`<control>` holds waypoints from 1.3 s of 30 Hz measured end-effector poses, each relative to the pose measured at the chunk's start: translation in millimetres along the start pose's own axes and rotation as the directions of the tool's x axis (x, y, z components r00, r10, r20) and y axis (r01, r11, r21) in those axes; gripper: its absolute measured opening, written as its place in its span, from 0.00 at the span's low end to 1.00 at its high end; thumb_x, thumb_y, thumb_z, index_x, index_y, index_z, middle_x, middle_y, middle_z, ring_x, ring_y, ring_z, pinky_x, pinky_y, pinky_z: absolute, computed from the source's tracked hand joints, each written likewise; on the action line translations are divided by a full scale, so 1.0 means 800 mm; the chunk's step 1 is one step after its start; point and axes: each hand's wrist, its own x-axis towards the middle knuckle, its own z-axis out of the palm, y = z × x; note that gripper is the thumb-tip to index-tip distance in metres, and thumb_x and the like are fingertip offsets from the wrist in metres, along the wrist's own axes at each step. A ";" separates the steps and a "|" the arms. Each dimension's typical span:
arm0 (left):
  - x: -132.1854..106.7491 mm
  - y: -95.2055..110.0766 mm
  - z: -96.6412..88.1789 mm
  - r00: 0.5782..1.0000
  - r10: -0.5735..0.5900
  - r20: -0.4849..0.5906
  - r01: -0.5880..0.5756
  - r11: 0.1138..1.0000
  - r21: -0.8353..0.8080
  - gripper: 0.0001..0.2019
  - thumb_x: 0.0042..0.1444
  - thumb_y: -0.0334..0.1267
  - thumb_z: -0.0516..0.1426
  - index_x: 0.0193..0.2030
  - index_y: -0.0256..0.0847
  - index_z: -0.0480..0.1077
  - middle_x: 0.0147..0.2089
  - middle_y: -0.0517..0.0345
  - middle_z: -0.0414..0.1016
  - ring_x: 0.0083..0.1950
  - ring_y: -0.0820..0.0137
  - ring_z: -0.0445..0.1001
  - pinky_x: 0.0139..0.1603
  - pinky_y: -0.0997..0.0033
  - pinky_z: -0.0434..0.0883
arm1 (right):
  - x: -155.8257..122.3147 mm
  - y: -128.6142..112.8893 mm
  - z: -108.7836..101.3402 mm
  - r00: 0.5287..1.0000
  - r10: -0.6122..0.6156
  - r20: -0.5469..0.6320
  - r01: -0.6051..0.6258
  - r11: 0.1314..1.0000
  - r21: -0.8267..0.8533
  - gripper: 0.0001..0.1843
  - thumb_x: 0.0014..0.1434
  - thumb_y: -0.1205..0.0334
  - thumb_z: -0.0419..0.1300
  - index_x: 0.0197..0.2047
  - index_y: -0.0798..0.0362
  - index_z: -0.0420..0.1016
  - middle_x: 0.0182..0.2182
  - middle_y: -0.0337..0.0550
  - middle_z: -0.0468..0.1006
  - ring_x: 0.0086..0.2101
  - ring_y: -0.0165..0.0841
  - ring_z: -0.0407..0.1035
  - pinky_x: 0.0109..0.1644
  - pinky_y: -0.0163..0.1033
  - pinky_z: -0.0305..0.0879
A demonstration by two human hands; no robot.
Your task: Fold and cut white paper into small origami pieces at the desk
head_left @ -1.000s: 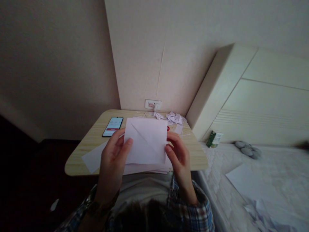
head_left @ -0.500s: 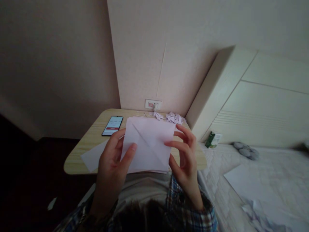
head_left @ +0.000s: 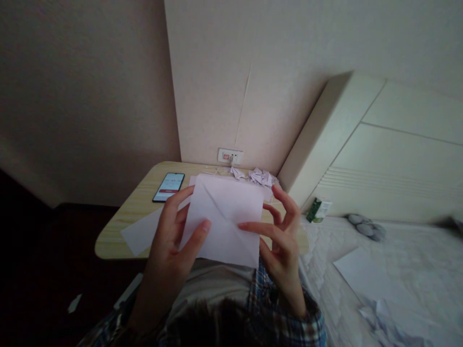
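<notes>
I hold a white square sheet of paper (head_left: 224, 219) with a diagonal crease, lifted above the small wooden table (head_left: 141, 207). My left hand (head_left: 173, 241) grips its left edge, thumb on the front and fingers behind. My right hand (head_left: 280, 236) holds the right edge, its forefinger stretched across the front of the sheet and the other fingers curled at the edge.
A phone (head_left: 168, 187) with a lit screen lies at the table's back left. Another white sheet (head_left: 139, 233) lies on the table, and small folded paper pieces (head_left: 258, 176) sit by the wall socket (head_left: 229, 156). A bed (head_left: 379, 270) with loose paper is to the right.
The sheet has been lifted and turned slightly towards me. My right hand moved up along the right edge, and its forefinger now reaches across the paper's front.
</notes>
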 end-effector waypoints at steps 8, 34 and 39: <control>0.005 -0.002 -0.001 0.999 0.013 0.043 -0.010 0.996 -0.084 0.29 0.50 0.40 0.66 0.60 0.53 0.67 0.46 0.55 0.81 0.41 0.60 0.81 0.34 0.68 0.78 | 0.000 0.000 0.001 1.000 0.012 0.004 -0.012 1.000 0.018 0.20 0.62 0.70 0.57 0.46 0.34 0.80 0.65 0.33 0.57 0.67 0.45 0.50 0.63 0.55 0.63; 0.002 0.001 0.001 0.996 0.065 0.055 -0.067 0.997 0.032 0.14 0.54 0.44 0.62 0.48 0.50 0.77 0.52 0.56 0.79 0.42 0.61 0.77 0.33 0.68 0.72 | -0.001 -0.003 -0.002 0.997 0.076 -0.007 -0.076 0.996 0.055 0.19 0.59 0.72 0.58 0.45 0.36 0.79 0.65 0.33 0.58 0.67 0.45 0.51 0.63 0.55 0.64; 0.003 0.000 -0.001 0.995 0.087 0.052 -0.091 0.992 0.083 0.12 0.53 0.43 0.62 0.45 0.48 0.79 0.44 0.56 0.80 0.36 0.63 0.75 0.29 0.71 0.70 | -0.002 -0.002 -0.003 0.996 0.088 -0.001 -0.088 0.995 0.044 0.17 0.60 0.70 0.58 0.44 0.37 0.79 0.65 0.34 0.59 0.66 0.45 0.53 0.62 0.55 0.64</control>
